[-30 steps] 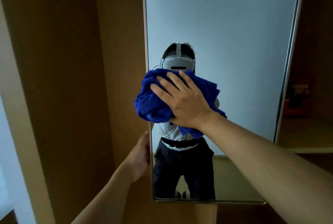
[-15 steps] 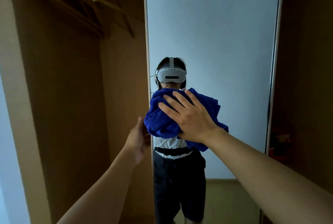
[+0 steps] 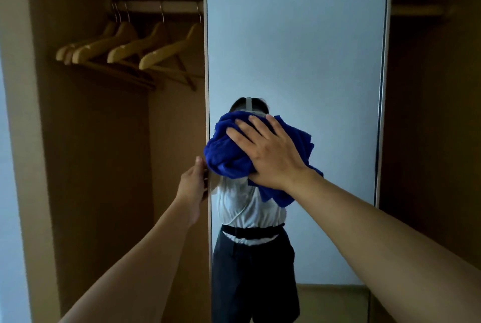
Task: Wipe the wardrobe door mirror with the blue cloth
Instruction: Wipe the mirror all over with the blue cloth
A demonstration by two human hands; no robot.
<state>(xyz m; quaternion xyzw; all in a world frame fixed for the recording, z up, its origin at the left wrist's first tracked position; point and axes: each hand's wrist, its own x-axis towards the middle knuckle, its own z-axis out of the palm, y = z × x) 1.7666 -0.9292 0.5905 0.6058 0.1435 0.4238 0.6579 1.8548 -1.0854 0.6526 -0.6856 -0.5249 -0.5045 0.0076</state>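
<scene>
Head view: wooden hangers hang on a rail up and left of both hands, inside a dim brown wardrobe. Right hand, fingers spread flat, presses the bunched blue cloth against the door mirror, hiding the reflected person's face. Left hand grips the mirror's left edge, just beside the cloth; its fingers are hidden behind that edge.
</scene>
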